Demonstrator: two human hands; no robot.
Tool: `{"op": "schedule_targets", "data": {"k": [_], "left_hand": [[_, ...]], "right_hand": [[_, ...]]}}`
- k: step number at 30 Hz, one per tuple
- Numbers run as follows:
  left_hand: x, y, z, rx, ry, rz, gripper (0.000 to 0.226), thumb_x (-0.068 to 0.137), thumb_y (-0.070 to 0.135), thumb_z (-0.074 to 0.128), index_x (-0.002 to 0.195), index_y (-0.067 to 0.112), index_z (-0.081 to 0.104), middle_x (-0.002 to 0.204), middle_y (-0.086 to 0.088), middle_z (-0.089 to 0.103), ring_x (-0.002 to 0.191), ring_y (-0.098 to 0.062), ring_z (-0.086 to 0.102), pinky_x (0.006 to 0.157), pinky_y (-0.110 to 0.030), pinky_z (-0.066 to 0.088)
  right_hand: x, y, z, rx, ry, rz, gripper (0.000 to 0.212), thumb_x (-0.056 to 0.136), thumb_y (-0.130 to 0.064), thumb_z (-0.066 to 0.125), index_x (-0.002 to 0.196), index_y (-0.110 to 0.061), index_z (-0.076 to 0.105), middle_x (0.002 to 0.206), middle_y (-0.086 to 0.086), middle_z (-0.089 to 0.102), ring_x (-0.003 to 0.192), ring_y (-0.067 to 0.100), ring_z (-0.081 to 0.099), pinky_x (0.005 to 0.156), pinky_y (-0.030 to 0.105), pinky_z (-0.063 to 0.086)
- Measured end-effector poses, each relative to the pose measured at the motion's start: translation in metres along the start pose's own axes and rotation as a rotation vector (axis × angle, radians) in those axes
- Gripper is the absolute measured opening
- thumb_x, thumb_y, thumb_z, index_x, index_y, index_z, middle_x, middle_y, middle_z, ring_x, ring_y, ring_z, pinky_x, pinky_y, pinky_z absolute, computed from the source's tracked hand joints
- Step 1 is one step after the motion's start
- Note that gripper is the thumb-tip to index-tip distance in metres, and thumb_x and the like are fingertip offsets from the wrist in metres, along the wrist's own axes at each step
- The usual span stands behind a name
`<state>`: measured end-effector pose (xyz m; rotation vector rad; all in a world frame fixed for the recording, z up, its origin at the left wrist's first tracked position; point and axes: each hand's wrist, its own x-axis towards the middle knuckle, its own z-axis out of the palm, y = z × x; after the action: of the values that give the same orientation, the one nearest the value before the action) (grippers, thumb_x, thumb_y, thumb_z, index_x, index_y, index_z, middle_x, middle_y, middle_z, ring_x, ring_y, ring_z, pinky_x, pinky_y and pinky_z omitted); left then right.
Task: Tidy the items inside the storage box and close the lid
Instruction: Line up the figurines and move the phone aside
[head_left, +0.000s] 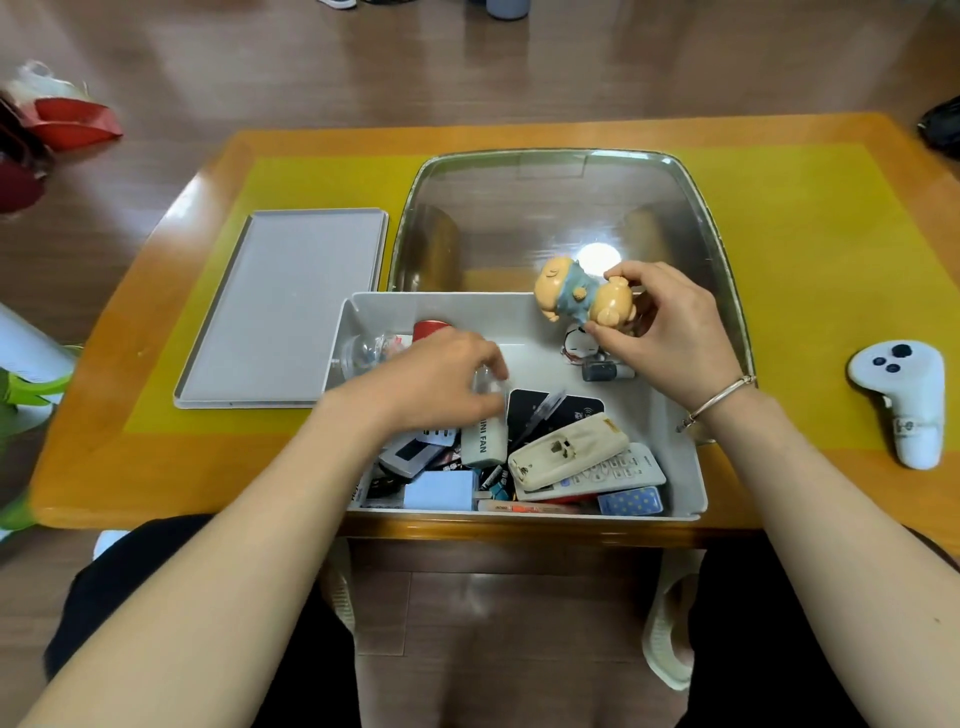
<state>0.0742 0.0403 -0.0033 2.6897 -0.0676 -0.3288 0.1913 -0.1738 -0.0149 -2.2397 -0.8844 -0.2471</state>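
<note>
Head view: The storage box (685, 457) sits at the near edge of the tabletop (810, 291), uncovered. Its grey lid (280, 306) lies flat just left of it. The right hand (670, 327) pinches a cartoon figurine (576, 299) above the box's far right corner. The left hand (436, 379) curls round a small clear object, identity unclear, over the jumbled remote controls (582, 457) and the mini fan (483, 441). Assessment: sorting is in progress; the near half remains cluttered and lid closure is not yet done.
</note>
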Motion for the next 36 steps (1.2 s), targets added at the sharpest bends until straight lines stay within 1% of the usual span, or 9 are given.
{"op": "schedule_targets", "data": {"k": [3,6,11,15,21,23,26,30,36], "left_hand": [[0.015,0.011,0.018,0.166,-0.023,0.105,0.049,0.09,0.051,0.05,0.132,0.026,0.05,0.135,0.003,0.052,0.124,-0.017,0.044,0.104,-0.039,0.036],[0.029,0.017,0.031,0.281,-0.061,0.08,0.06,0.092,0.061,0.037,0.139,0.024,0.044,0.14,-0.002,0.049,0.126,-0.022,0.045,0.106,-0.041,0.032],[0.035,0.021,0.045,0.345,-0.14,0.012,0.053,0.095,0.053,0.036,0.131,0.016,0.05,0.127,-0.006,0.057,0.113,-0.027,0.054,0.096,-0.042,0.036],[0.034,0.02,0.037,0.14,-0.12,0.071,0.034,0.092,0.03,0.05,0.123,0.018,0.055,0.12,-0.004,0.055,0.104,-0.025,0.056,0.088,-0.038,0.043],[0.022,0.023,0.032,0.118,-0.214,0.158,0.039,0.085,0.043,0.045,0.119,0.033,0.062,0.109,0.001,0.061,0.104,-0.021,0.048,0.086,-0.036,0.038],[0.018,0.023,0.029,0.041,-0.261,0.148,0.045,0.081,0.049,0.036,0.112,0.037,0.066,0.116,0.006,0.059,0.108,-0.018,0.044,0.091,-0.036,0.036],[0.019,0.022,0.031,0.068,-0.231,0.129,0.046,0.093,0.053,0.035,0.11,0.028,0.07,0.131,0.006,0.055,0.121,-0.021,0.042,0.102,-0.042,0.034],[0.027,0.013,0.034,0.204,-0.048,0.035,0.049,0.098,0.053,0.031,0.131,0.026,0.054,0.143,-0.005,0.043,0.129,-0.027,0.038,0.107,-0.04,0.03],[0.032,0.008,0.041,0.393,-0.239,-0.063,0.064,0.092,0.066,0.023,0.143,0.03,0.039,0.147,-0.008,0.038,0.129,-0.028,0.042,0.109,-0.042,0.026]], "right_hand": [[-0.001,-0.002,0.001,0.019,-0.003,-0.013,0.044,0.07,-0.026,0.078,0.109,-0.02,0.059,0.095,-0.008,0.055,0.083,0.008,0.053,0.073,0.019,0.044],[-0.003,-0.004,0.004,0.018,-0.008,-0.01,0.043,0.07,-0.027,0.078,0.108,-0.018,0.059,0.097,-0.005,0.059,0.085,0.009,0.054,0.074,0.023,0.046],[-0.006,-0.004,0.008,0.028,0.003,-0.01,0.042,0.07,-0.028,0.078,0.106,-0.016,0.059,0.097,-0.005,0.058,0.085,0.008,0.053,0.073,0.025,0.047],[-0.007,-0.003,0.008,0.057,0.007,0.0,0.043,0.071,-0.027,0.078,0.108,-0.017,0.057,0.098,-0.005,0.058,0.086,0.01,0.055,0.074,0.03,0.051],[-0.006,-0.005,0.013,0.031,-0.013,-0.003,0.041,0.071,-0.026,0.077,0.106,-0.014,0.058,0.098,-0.006,0.058,0.088,0.01,0.053,0.074,0.03,0.048],[-0.005,-0.004,0.012,0.024,-0.013,0.0,0.041,0.071,-0.026,0.077,0.106,-0.014,0.058,0.098,-0.004,0.059,0.088,0.011,0.054,0.075,0.029,0.047],[-0.006,-0.004,0.01,0.024,-0.014,0.002,0.043,0.071,-0.027,0.077,0.108,-0.014,0.058,0.1,-0.003,0.06,0.089,0.012,0.054,0.076,0.026,0.046],[-0.007,-0.006,0.008,0.023,-0.015,0.007,0.044,0.072,-0.029,0.076,0.11,-0.015,0.058,0.102,-0.003,0.06,0.09,0.011,0.055,0.076,0.033,0.05],[-0.007,-0.007,0.007,0.011,-0.025,-0.003,0.042,0.073,-0.029,0.076,0.108,-0.017,0.057,0.1,-0.004,0.059,0.087,0.012,0.055,0.073,0.036,0.051]]}}
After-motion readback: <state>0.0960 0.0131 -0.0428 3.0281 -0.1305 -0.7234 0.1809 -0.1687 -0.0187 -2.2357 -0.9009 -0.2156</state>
